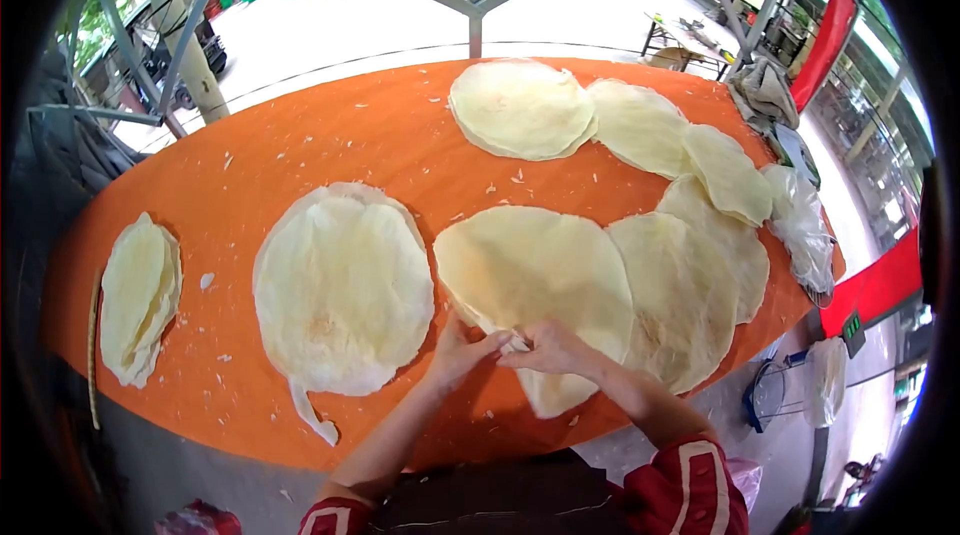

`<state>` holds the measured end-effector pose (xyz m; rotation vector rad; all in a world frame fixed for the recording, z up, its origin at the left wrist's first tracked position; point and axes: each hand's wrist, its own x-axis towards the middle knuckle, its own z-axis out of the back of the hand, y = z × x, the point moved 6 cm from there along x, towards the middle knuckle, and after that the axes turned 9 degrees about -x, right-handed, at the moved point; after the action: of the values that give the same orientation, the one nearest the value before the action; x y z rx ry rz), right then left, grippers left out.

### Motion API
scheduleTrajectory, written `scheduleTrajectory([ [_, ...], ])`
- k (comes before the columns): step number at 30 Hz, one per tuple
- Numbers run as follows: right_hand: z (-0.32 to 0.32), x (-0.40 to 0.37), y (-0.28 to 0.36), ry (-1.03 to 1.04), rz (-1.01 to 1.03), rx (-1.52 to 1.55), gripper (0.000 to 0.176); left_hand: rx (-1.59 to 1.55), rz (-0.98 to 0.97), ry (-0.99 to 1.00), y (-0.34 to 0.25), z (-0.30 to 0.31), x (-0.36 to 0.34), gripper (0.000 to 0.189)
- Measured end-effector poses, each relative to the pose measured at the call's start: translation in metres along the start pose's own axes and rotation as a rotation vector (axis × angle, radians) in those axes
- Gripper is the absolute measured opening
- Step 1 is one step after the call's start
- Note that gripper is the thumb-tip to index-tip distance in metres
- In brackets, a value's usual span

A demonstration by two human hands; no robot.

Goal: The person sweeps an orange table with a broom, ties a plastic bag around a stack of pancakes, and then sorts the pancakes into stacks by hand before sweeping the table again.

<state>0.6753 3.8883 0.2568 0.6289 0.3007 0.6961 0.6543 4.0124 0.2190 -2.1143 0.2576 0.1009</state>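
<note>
A large thin pale sheet [540, 255] lies on the orange table [230, 175] in front of me. Both my hands are at its near left edge. My left hand [465, 347] pinches the edge, thumb toward the right. Close beside it, my right hand [548, 347] pinches the same edge, with a small whitish bit between the two hands. Below my right hand, a corner of the sheet points toward me. To the left lies a round stack of pale sheets [343, 285] with a narrow strip [312, 415] hanging from its lower edge.
More pale sheets [685, 285] overlap on the right, up to a round stack [520, 107] at the far edge. A folded sheet pile [140, 300] and a thin stick [94, 355] lie far left. A plastic bag [800, 225] and grey cloth [765, 93] sit at the right edge.
</note>
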Motion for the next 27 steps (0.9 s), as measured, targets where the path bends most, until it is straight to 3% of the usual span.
scheduleTrajectory([
  [1, -0.006, -0.003, -0.002, 0.088, -0.040, 0.185, 0.028, 0.002, -0.019, 0.027, 0.001, -0.007, 0.001, 0.072],
  [7, -0.006, -0.025, -0.020, -0.012, -0.194, 0.427, 0.021, -0.037, -0.021, 0.064, -0.009, -0.022, -0.010, 0.064],
  [9, -0.023, -0.033, -0.038, -0.150, -0.159, 0.470, 0.018, -0.070, 0.018, 0.077, 0.007, -0.009, -0.010, 0.056],
  [10, -0.029, -0.034, -0.047, -0.218, -0.135, 0.495, 0.016, -0.102, 0.007, 0.004, 0.012, 0.001, -0.010, 0.050],
  [12, -0.021, -0.034, -0.065, -0.260, -0.294, 0.638, 0.014, -0.170, -0.009, -0.142, 0.025, 0.018, -0.012, 0.040],
  [13, -0.011, -0.035, -0.076, -0.283, -0.380, 0.702, 0.014, -0.092, -0.035, -0.292, 0.027, 0.031, -0.014, 0.025],
  [17, 0.134, -0.023, -0.092, -0.445, -0.233, 0.496, 0.011, -0.125, -0.096, -0.225, -0.035, 0.064, -0.017, 0.014],
  [18, 0.169, -0.020, -0.088, -0.493, -0.320, 0.546, 0.010, -0.089, -0.124, -0.241, -0.060, 0.075, -0.022, 0.012],
  [19, 0.210, -0.017, -0.092, -0.440, -0.172, 0.280, 0.010, -0.051, -0.149, -0.233, -0.083, 0.088, -0.029, 0.014],
  [20, 0.242, -0.010, -0.089, -0.520, -0.208, 0.294, 0.011, -0.009, -0.172, -0.226, -0.104, 0.101, -0.036, 0.017],
  [22, 0.302, 0.002, -0.060, -0.388, -0.302, 0.056, 0.014, -0.143, -0.251, -0.302, -0.132, 0.128, -0.050, 0.025],
  [23, 0.315, 0.007, -0.039, -0.516, -0.370, 0.206, 0.015, -0.067, -0.242, -0.355, -0.135, 0.155, -0.058, 0.030],
  [24, 0.340, 0.024, -0.015, -0.497, -0.150, -0.206, 0.015, 0.010, -0.231, -0.411, -0.136, 0.183, -0.067, 0.035],
  [25, 0.336, 0.036, 0.022, -0.533, -0.127, -0.046, 0.015, 0.002, -0.182, -0.439, -0.136, 0.201, -0.074, 0.038],
  [26, 0.344, 0.047, 0.048, -0.510, -0.136, -0.243, 0.014, 0.033, -0.187, -0.480, -0.134, 0.216, -0.079, 0.039],
  [27, 0.341, 0.069, 0.061, -0.518, -0.031, -0.221, 0.013, 0.065, -0.191, -0.520, -0.128, 0.231, -0.083, 0.039],
])
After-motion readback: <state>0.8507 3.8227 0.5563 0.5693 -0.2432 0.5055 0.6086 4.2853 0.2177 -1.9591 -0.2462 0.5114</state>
